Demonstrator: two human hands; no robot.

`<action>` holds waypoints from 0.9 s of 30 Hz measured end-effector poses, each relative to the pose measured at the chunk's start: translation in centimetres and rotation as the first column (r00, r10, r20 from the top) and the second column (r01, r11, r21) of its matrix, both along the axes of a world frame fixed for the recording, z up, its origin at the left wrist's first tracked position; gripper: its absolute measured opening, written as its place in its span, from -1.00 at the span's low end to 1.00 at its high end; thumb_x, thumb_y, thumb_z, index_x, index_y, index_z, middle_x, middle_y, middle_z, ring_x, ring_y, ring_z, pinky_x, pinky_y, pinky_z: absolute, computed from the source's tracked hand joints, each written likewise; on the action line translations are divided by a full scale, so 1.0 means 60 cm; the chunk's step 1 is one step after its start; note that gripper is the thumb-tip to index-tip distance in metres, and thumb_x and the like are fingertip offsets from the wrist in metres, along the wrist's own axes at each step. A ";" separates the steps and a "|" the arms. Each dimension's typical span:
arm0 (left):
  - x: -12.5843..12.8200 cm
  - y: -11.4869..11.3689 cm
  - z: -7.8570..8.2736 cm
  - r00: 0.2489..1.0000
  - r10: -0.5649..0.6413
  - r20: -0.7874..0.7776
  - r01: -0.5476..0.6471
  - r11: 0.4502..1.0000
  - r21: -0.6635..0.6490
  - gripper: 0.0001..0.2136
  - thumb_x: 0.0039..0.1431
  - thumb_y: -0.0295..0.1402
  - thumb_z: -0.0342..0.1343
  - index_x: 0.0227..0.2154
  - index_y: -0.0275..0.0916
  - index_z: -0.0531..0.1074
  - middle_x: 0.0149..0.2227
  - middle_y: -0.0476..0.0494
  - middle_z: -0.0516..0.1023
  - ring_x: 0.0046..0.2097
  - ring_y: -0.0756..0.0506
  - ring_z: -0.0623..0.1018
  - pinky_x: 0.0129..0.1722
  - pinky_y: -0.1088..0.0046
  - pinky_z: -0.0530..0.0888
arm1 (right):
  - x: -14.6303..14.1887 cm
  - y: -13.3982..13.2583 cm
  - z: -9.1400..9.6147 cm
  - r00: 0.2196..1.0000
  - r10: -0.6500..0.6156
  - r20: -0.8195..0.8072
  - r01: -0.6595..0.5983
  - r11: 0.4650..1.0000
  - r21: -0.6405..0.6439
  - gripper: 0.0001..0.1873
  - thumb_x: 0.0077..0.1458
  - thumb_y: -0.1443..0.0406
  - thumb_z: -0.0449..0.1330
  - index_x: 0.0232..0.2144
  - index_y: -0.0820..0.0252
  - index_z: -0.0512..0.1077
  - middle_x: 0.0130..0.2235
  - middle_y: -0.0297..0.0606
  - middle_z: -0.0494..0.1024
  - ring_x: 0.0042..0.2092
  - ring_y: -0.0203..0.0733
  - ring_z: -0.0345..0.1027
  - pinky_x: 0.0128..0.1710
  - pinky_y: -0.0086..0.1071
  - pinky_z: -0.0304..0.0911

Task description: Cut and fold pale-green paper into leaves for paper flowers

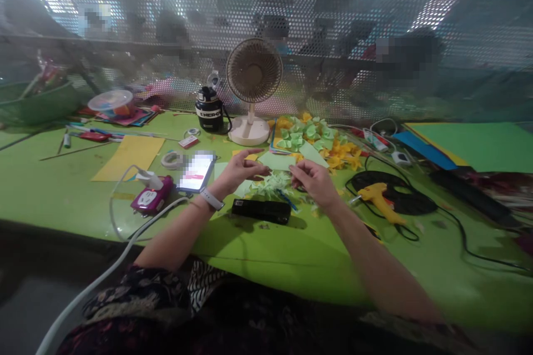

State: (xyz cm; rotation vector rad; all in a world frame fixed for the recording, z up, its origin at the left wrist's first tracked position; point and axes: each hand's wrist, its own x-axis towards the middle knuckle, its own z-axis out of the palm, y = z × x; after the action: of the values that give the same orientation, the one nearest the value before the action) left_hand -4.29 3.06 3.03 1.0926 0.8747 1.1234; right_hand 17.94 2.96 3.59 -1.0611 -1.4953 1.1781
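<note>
My left hand (244,171), with a pale watch strap (211,198) at the wrist, reaches over the table with its fingers stretched and apart. Opposite it, my right hand (311,178) is closed in a pinch; what lies between its fingertips is too small to make out. A pale green paper piece (276,161) shows between the hands, its edge close to my right fingertips. Below are pale green paper cuttings (272,183) and a black oblong case (261,211). Behind my right hand lie folded green paper pieces (306,132) and yellow paper flowers (343,152).
A yellow glue gun (381,201) lies on a black disc (393,194) at right, its cord trailing. A fan (250,130) and dark jug (209,111) stand behind. Leftward are a phone (197,171), tape roll (171,160), purple power socket (152,197) with cable, and yellow sheet (130,158).
</note>
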 end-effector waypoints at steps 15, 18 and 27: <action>0.021 -0.004 -0.011 0.986 0.049 0.158 -0.029 0.991 -0.129 -0.64 -0.14 -0.21 0.44 -0.46 -0.34 0.43 -0.53 -0.04 0.56 -0.46 0.03 0.58 -0.30 0.48 0.58 | -0.024 -0.036 -0.012 0.992 0.068 0.107 -0.076 0.994 0.076 -0.72 0.05 0.07 0.27 -0.33 0.16 0.49 -0.37 -0.22 0.57 -0.41 -0.19 0.47 -0.40 -0.30 0.42; 0.013 -0.002 -0.007 0.993 -0.053 0.107 0.067 0.988 -0.136 -0.64 -0.16 -0.19 0.44 -0.47 -0.35 0.44 -0.55 -0.07 0.55 -0.48 0.02 0.58 -0.35 0.50 0.57 | -0.006 -0.020 -0.013 0.975 -0.040 0.218 -0.052 0.915 0.400 -0.64 0.04 0.23 0.29 -0.07 0.08 0.48 -0.07 -0.14 0.54 -0.11 -0.08 0.47 -0.19 -0.21 0.44; 0.027 -0.013 -0.007 0.996 -0.076 -0.036 0.073 0.995 -0.074 -0.55 -0.33 -0.17 0.49 -0.62 -0.32 0.33 -0.63 0.04 0.46 -0.53 0.06 0.53 -0.36 0.49 0.54 | 0.000 -0.016 -0.025 0.901 -0.103 0.422 -0.268 0.633 0.727 -0.76 0.20 0.31 0.18 -0.18 -0.11 0.60 0.07 -0.24 0.50 0.09 -0.06 0.35 0.00 -0.11 0.38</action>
State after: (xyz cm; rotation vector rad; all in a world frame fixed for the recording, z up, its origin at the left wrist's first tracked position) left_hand -2.68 2.30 2.59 1.0816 0.8909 1.0042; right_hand 17.95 2.01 2.11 -0.6403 -2.1374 0.2215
